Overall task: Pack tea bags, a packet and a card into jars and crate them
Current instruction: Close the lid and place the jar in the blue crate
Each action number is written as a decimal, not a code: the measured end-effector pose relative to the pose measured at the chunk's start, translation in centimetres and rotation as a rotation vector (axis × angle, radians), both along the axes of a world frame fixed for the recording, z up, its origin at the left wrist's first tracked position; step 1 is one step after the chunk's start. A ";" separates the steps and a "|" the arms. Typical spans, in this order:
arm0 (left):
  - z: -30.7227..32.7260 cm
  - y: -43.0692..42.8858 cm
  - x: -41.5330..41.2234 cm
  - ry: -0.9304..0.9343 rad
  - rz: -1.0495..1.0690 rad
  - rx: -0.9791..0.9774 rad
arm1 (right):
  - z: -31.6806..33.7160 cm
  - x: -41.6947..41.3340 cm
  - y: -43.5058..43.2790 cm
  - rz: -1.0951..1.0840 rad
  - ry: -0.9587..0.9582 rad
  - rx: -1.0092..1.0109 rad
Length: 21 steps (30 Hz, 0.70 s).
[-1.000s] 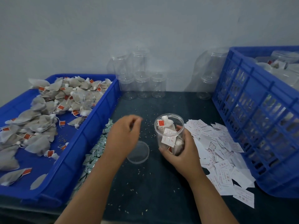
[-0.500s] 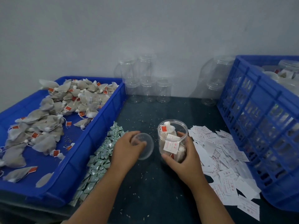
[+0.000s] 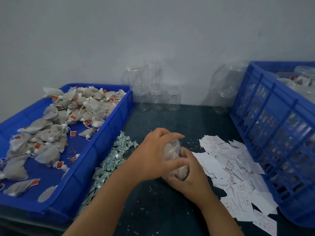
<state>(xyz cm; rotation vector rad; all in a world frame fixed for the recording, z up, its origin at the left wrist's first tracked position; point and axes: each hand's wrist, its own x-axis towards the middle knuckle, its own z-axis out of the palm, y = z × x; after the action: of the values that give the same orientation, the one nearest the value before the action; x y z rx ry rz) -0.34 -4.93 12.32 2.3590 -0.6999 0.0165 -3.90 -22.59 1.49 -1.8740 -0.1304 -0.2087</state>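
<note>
A clear plastic jar [image 3: 173, 151] filled with tea bags stands on the dark table in the middle of the view. My right hand [image 3: 188, 176] grips the jar's lower body. My left hand [image 3: 153, 155] covers the jar's top, fingers curled over the clear lid, which is mostly hidden beneath them. Loose tea bags [image 3: 56, 126] with red tags lie in a blue tray [image 3: 95, 150] at the left. Small green packets [image 3: 110, 160] lie in a strip beside the tray. White cards [image 3: 233, 164] are scattered at the right.
Empty clear jars [image 3: 156, 97] stand stacked against the back wall, with more of them [image 3: 225, 99] further right. A tall blue crate [image 3: 272, 126] at the right holds filled jars [image 3: 303, 79]. Crumbs dot the table.
My left hand picked the clear lid up from the table and brought it onto the top of the jar. My right hand kept hold of the jar.
</note>
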 end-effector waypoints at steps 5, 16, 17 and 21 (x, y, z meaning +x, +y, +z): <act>0.6 -0.8 -0.4 -0.079 0.053 0.182 | 0.2 0.1 0.2 -0.016 -0.012 -0.028; 0.6 -2.1 -0.4 -0.033 0.069 0.205 | 0.4 0.3 0.1 0.016 -0.056 -0.002; 0.7 -2.0 -0.3 -0.044 0.018 0.152 | 0.5 0.2 -0.1 0.035 -0.051 0.032; 1.0 -0.7 0.0 -0.023 -0.217 -0.032 | 1.2 -0.5 -0.8 0.179 0.032 0.110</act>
<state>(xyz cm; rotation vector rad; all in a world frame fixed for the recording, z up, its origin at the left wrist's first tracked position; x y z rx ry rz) -0.32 -5.62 13.34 2.2439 -0.9556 -0.0391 -4.38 -23.36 2.71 -1.7443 -0.2588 -0.0611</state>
